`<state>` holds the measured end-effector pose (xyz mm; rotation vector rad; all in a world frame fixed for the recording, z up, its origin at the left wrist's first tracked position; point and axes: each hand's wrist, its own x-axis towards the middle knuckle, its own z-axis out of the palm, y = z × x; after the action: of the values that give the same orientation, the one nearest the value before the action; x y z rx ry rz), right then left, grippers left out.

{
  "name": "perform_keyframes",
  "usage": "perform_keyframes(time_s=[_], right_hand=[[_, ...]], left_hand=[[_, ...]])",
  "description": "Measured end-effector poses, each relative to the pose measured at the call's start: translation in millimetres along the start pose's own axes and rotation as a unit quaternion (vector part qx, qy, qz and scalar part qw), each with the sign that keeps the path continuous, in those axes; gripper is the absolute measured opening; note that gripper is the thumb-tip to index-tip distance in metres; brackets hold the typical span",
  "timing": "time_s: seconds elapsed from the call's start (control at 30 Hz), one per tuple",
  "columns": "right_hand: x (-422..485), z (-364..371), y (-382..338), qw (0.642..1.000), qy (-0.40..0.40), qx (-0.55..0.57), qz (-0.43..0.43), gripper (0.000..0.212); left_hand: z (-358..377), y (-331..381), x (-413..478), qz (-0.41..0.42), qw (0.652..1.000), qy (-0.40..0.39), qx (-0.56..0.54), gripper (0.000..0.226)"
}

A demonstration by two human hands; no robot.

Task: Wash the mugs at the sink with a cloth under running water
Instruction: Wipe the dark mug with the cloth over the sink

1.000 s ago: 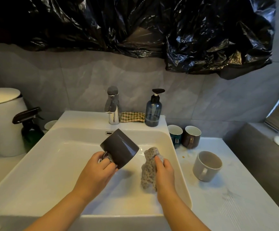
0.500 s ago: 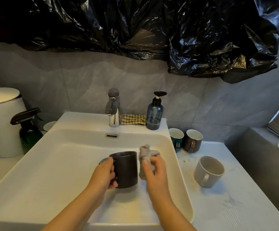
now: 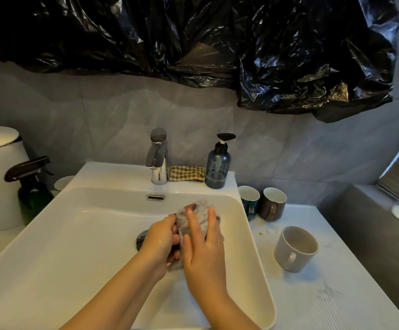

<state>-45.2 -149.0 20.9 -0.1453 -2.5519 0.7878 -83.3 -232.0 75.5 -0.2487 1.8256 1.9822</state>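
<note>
Moved since half a second earlier: the speckled grey woven cloth (image 3: pixel 193 211) was carried from beside the dark grey ceramic mug (image 3: pixel 218 219) onto it. The mug, then plainly shown upright, was almost wholly covered, and only a dark sliver was seen past the fingertips.

Left hand (image 3: pixel 162 239): fingers were curled round the mug's left side, where the handle was judged to be. The grip itself was partly hidden.

Right hand (image 3: pixel 203 253): fingers were laid nearly straight and spread over the cloth, pressing it against the mug wall. Nothing was pinched.

Location: mug and cloth were held above the white rectangular ceramic basin (image 3: pixel 74 234), right of the round dark drain (image 3: pixel 142 239) and forward of the chrome lever tap (image 3: pixel 158 158). No stream was made out at the spout, so whether water ran could not be told.

Awaiting: a teal mug (image 3: pixel 249 203), a brown glazed mug (image 3: pixel 273 206) and a pale grey mug (image 3: pixel 295 248) were stood on the white marbled counter (image 3: pixel 336 294), right of the basin.

Step in hand, as judged: the outer wall was being wiped. It would be done well if the mug were turned by the left hand against a firmly pressed cloth. Rim and handle root should be included, and the work brought under the spout for rinsing. Wet glaze was judged slippery, so a firm left grip was advised.
</note>
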Motion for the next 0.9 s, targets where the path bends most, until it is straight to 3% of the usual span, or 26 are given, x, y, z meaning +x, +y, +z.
perform_keyframes(time_s=[0.13, 0.23, 0.33, 0.4, 0.5, 0.57, 0.7, 0.77, 0.83, 0.87, 0.9], right_hand=[[13.0, -12.4, 6.4, 0.997, 0.074, 0.009, 0.000, 0.051], [30.8, -21.2, -1.6, 0.992, 0.067, 0.085, 0.071, 0.058], [10.4, -11.5, -9.9, 0.997, 0.053, 0.046, -0.022, 0.056], [3.0, -11.1, -6.0, 0.997, 0.012, 0.065, -0.028, 0.059], [26.7, -19.4, 6.9, 0.969, 0.072, 0.209, 0.108, 0.064], [32.6, -21.1, 1.8, 0.946, 0.121, 0.247, 0.171, 0.064], [0.0, -1.9, -19.1, 0.981, 0.059, 0.178, 0.050, 0.060], [9.2, -9.3, -20.2, 0.961, 0.056, 0.255, 0.095, 0.049], [29.0, -17.2, -13.0, 0.912, 0.102, 0.354, 0.182, 0.036], [34.9, -20.3, -13.1, 0.898, 0.114, 0.373, 0.204, 0.046], [36.3, -20.2, -14.7, 0.908, 0.120, 0.344, 0.205, 0.061]], left_hand=[[-2.2, 0.1, -3.9, -0.002, 1.000, -0.016, 0.019, 0.048], [0.2, 7.4, -8.2, 0.005, 0.999, -0.035, 0.026, 0.045], [-4.8, 17.1, -6.3, 0.018, 0.999, -0.027, 0.006, 0.044], [-8.2, 16.8, -6.1, 0.019, 0.999, -0.028, 0.012, 0.045], [-7.1, 12.4, -10.3, 0.008, 0.999, -0.040, 0.022, 0.045], [-4.0, 13.9, -9.9, 0.010, 0.999, -0.044, 0.023, 0.045], [-5.0, 23.5, -3.6, 0.024, 0.999, -0.037, -0.018, 0.047], [-6.1, 22.1, -4.8, 0.029, 0.999, -0.041, 0.013, 0.047], [-5.4, 18.1, -9.6, 0.022, 0.998, -0.052, 0.039, 0.047], [-4.2, 16.7, -11.6, 0.024, 0.997, -0.059, 0.046, 0.047], [-3.0, 16.7, -12.9, 0.026, 0.997, -0.064, 0.045, 0.047]])
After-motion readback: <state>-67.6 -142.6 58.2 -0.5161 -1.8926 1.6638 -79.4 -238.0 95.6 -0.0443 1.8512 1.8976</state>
